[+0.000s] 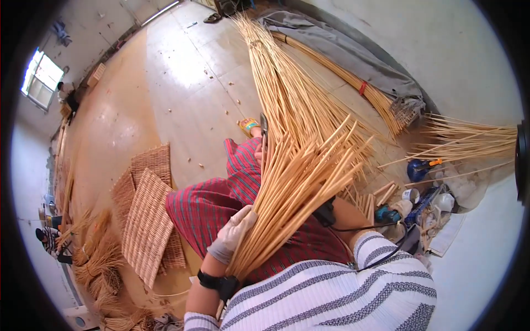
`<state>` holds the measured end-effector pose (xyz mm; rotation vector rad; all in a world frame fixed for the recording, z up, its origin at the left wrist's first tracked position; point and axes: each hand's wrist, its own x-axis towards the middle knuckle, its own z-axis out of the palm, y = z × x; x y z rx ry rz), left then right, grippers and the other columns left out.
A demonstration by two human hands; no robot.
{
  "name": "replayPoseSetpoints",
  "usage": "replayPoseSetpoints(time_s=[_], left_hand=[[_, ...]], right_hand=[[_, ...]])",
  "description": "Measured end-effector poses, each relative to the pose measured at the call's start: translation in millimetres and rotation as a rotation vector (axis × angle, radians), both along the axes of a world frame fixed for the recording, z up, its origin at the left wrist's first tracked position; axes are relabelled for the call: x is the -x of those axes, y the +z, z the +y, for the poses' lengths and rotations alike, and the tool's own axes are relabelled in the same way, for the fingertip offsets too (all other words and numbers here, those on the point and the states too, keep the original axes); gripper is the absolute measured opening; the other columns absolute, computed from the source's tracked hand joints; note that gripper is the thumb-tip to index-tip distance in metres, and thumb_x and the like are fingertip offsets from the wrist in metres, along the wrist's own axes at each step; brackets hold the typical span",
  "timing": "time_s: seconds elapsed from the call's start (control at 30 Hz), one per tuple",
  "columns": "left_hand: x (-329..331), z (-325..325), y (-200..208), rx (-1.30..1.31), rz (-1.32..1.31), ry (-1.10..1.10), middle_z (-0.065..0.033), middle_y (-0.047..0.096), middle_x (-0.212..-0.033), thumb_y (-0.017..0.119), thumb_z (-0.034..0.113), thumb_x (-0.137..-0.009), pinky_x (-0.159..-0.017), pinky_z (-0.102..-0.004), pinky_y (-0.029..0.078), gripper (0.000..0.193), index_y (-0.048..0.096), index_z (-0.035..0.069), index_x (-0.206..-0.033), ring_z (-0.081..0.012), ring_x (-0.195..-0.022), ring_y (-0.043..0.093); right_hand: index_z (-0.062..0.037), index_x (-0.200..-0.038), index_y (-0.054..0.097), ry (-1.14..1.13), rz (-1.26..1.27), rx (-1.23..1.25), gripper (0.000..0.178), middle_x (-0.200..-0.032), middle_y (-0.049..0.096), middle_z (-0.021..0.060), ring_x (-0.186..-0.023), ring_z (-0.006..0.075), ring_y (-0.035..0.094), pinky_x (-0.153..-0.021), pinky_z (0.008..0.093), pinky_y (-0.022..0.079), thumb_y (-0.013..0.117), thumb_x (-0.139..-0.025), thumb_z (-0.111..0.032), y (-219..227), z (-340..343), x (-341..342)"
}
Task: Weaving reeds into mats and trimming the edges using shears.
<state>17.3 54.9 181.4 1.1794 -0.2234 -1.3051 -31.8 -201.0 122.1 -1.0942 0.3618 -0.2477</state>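
Note:
A thick bundle of pale cane sticks (292, 187) slants across my lap, its cut ends fanned out at upper right. My left hand (234, 234), in a whitish glove, is closed around the bundle's lower left side. Most of my right hand (258, 155) is hidden behind the sticks; a few fingers show at their left edge. These fingers are closed at a narrow dark metal tool (264, 126), which stands up beside the sticks; its exact kind is unclear. Beyond, a larger spread of long canes (281, 88) lies on the floor.
Woven mats (146, 215) lie at left, near bundles of brownish fibre (102, 259). At right are a tied cane bundle (342, 71), more canes (469, 135), a blue round container (418, 170) and short offcuts (386, 193). Two people sit far left.

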Motion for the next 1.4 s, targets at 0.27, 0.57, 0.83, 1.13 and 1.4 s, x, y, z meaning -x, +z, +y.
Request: replayPoseSetpoints(time_s=[0.27,0.57,0.83,1.13,1.4], left_hand=[[22.2,-7.3,54.1,0.063,-0.378,0.004,-0.0014,0.066,-0.111,0.055,0.013,-0.105,-0.092,-0.0248,0.047,0.024,0.061,0.001,-0.125,-0.0072,-0.104,0.057],[-14.7,7.3,60.3,-0.064,-0.544,0.540,0.0018,0.056,-0.071,0.054,0.019,-0.107,-0.048,-0.0197,0.034,0.014,0.060,0.006,-0.107,-0.0034,-0.054,0.043],[-27.1,4.3,41.1,0.014,-0.505,0.585,0.0026,0.055,-0.071,0.053,0.021,-0.107,-0.050,-0.0185,0.031,0.015,0.060,0.007,-0.106,-0.0028,-0.058,0.042],[-7.1,9.8,29.2,-0.087,-0.507,0.463,0.0053,0.052,-0.071,0.055,0.021,-0.106,-0.053,-0.0195,0.034,0.014,0.060,0.008,-0.106,-0.0018,-0.060,0.042],[-10.9,16.8,27.8,-0.081,-0.526,0.502,0.0010,0.064,-0.082,0.061,0.019,-0.103,-0.071,-0.0218,0.048,0.013,0.061,0.006,-0.107,-0.0051,-0.074,0.058]], right_hand=[[-0.0085,-0.106,0.058,0.179,-0.173,0.045,0.019,-0.078,0.061,-0.0018,-0.063,0.0058,0.055,-0.055,0.0216,0.044,0.070,-0.094,-0.018,51.5,45.9,-85.7],[-0.0064,-0.109,0.053,-0.247,-0.193,0.527,0.033,-0.071,0.061,0.0048,-0.063,0.0153,0.063,-0.063,0.0311,0.050,0.073,-0.092,-0.025,39.1,62.5,-70.6],[-0.0036,-0.111,0.054,-0.204,-0.059,0.778,0.032,-0.074,0.058,0.0027,-0.064,0.0095,0.058,-0.061,0.0266,0.048,0.074,-0.090,-0.016,68.3,61.2,-80.2],[-0.0020,-0.138,0.042,-0.223,-0.284,0.865,0.059,-0.104,0.061,0.0202,-0.098,0.0360,0.062,-0.083,0.0446,0.048,0.072,-0.090,-0.021,60.4,52.2,-90.2],[-0.0011,-0.102,0.053,-0.237,-0.136,1.058,0.020,-0.080,0.062,0.0097,-0.070,0.0208,0.063,-0.064,0.0368,0.050,0.067,-0.093,-0.013,57.3,45.8,-86.9]])
